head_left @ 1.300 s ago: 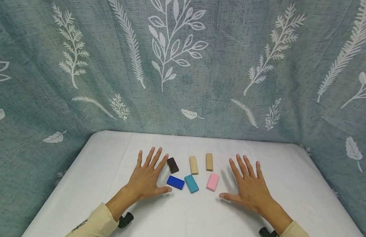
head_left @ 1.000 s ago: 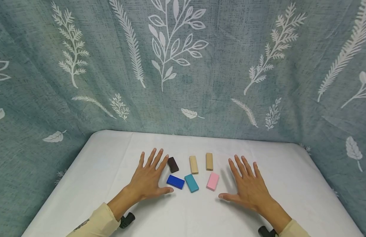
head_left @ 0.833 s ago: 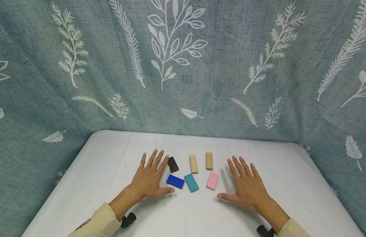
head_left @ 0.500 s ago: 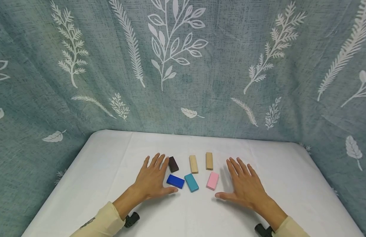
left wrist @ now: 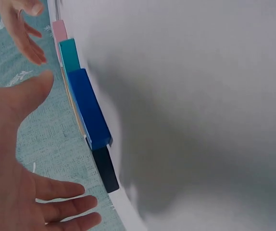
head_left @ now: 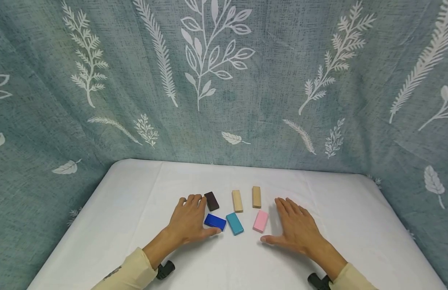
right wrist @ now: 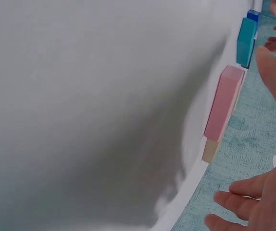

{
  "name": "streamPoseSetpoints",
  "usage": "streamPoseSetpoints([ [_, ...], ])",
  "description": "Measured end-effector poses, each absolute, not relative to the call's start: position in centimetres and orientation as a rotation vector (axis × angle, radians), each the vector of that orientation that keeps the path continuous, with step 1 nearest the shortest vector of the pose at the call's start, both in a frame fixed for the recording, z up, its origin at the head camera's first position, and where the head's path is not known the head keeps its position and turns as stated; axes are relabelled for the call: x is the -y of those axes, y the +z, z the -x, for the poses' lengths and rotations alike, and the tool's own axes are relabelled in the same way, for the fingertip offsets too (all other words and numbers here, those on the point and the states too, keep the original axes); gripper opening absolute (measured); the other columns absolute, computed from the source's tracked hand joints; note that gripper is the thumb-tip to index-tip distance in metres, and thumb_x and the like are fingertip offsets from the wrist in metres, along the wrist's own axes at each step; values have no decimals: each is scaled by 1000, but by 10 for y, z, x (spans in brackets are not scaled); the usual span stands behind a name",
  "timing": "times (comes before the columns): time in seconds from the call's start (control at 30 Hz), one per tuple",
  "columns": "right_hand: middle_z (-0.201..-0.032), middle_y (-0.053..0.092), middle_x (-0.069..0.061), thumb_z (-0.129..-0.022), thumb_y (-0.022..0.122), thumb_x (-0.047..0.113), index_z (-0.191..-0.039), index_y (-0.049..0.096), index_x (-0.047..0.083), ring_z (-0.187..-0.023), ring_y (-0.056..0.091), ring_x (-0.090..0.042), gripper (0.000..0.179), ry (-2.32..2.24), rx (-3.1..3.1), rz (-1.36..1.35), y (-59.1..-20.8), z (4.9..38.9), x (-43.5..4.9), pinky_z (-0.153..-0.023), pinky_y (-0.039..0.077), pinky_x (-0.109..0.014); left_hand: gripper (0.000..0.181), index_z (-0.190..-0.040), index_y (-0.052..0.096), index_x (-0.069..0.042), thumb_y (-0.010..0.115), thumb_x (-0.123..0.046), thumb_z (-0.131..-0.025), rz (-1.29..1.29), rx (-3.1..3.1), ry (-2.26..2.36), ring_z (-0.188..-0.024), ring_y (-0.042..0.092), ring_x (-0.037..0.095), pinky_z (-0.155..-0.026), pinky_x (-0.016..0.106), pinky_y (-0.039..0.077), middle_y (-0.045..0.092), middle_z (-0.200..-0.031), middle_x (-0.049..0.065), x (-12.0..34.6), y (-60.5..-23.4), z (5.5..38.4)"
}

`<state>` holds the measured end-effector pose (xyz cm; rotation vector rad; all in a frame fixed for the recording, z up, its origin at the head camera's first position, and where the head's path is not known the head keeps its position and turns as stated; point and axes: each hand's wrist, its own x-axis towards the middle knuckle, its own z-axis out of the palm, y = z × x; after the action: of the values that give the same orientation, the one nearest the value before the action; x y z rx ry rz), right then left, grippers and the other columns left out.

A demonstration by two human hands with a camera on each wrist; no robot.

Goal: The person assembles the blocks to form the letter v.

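My left hand (head_left: 189, 221) hovers above the white cloth with fingers bent loosely and thumb out, holding nothing. Its thumb tip overlaps the near edge of the blue block (head_left: 214, 222) in the head view; its forefinger is beside the dark brown block (head_left: 211, 201). On the other side my right hand (head_left: 296, 228) hangs over the cloth, fingers extended and thumb pointing inward, also without anything in it. Nearest to it lies the pink block (head_left: 260, 221). A teal block (head_left: 234, 224) lies between the blue and pink ones. Both wrist views show space between each hand and the blocks.
Two natural wood blocks (head_left: 237, 201) lie behind the teal and pink ones. The white-covered table (head_left: 137, 177) ends at a blue-green leaf-print curtain (head_left: 260, 121). Black wrist cameras (head_left: 166, 270) sit under both forearms.
Both hands have moved inward toward the blocks and slightly nearer the body. The left fingers have bent more, and the right fingers have drawn closer together. The blocks stay in place.
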<state>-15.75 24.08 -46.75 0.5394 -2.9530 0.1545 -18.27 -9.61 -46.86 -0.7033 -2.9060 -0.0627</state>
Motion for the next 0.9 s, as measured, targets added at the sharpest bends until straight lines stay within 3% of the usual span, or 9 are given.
streamPoseSetpoints([
  [0.23,-145,51,-19,-67,58,93,-148,45,-2,-133,47,-39,126,279,3012,-482,-465,160,-236,-96,44,-61,101,-134,56,5,63,-79,-78,695,2900,-151,-116,55,33,-94,48,47,59,-128,18,92,-470,180],
  [0.47,-145,51,-19,-66,64,89,-147,45,-2,-132,48,-40,123,329,3051,-439,-470,162,-235,-97,44,-62,91,-123,62,5,68,-75,-78,709,2861,-233,-108,59,32,-90,45,51,62,-121,19,88,-471,178],
  [0.9,-141,54,-18,-69,73,78,-144,50,0,-127,52,-37,110,345,3069,-429,-468,162,-232,-93,47,-58,84,-116,65,5,73,-70,-77,662,2861,-254,-101,62,31,-87,44,53,64,-113,19,79,-478,176],
])
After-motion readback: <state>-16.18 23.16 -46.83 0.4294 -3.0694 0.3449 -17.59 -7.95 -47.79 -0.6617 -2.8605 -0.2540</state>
